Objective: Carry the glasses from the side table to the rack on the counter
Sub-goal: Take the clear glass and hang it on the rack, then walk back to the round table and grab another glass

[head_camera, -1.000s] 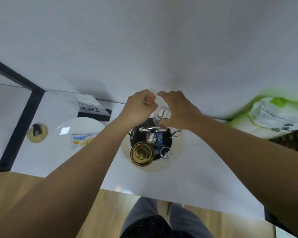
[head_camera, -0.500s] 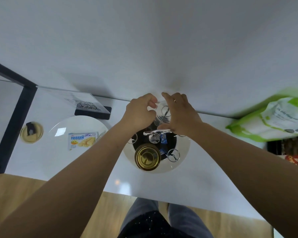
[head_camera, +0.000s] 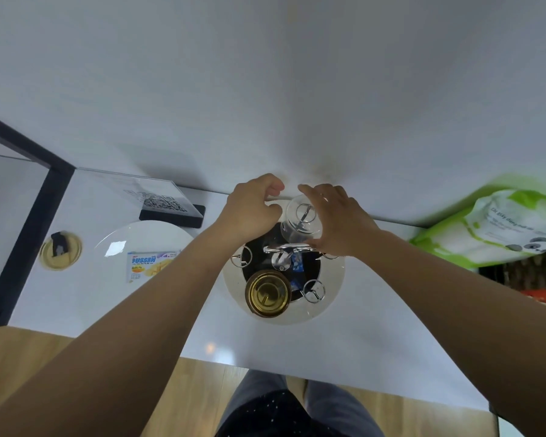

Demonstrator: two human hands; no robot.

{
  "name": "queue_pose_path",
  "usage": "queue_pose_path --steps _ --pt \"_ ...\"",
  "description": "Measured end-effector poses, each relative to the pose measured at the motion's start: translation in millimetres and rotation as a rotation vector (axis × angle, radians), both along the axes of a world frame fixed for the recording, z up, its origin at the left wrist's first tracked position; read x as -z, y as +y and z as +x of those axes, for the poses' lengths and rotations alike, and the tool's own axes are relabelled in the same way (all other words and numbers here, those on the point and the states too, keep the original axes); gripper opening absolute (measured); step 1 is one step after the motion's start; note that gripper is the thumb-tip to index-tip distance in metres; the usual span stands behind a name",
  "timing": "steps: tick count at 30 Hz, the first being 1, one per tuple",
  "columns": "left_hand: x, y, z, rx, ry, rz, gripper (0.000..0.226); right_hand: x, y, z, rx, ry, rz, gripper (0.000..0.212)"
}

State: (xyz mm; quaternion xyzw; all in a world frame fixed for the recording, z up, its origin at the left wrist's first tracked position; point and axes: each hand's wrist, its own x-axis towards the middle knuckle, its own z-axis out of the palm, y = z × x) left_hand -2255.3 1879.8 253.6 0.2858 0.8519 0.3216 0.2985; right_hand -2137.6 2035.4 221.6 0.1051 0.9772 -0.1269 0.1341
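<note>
Right hand [head_camera: 338, 222] fingers curl around a clear glass [head_camera: 301, 223] over the rack's [head_camera: 330, 302] far side. Left hand [head_camera: 251, 211] is curled beside the glass; its grip is unclear.

Left hand [head_camera: 252, 206] drawn off glass [head_camera: 301, 227], fingers [head_camera: 267, 212] curled (empty)

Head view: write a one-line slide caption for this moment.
Right hand holds a clear glass over the rack, left hand close beside; a gold glass already sits there.

clear glass [head_camera: 300, 223], gold glass [head_camera: 268, 297], white counter [head_camera: 183, 313]
</note>
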Motion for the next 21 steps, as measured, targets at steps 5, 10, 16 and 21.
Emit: queue_pose_path --steps 5,10,16,21 --pt "-21 6 7 0.009 0.017 0.045 0.037 -26 5 18 -0.008 0.008 0.046 0.088" --pt "-47 35 27 0.098 0.045 0.137 0.033 -54 9 53 0.095 0.1 0.059 0.076" --pt "-71 62 67 0.213 0.084 0.218 0.03 -88 12 106 0.19 0.218 0.091 0.068" --pt "-99 74 117 0.339 0.198 0.244 0.03 -120 15 164 0.258 0.341 0.117 0.06"
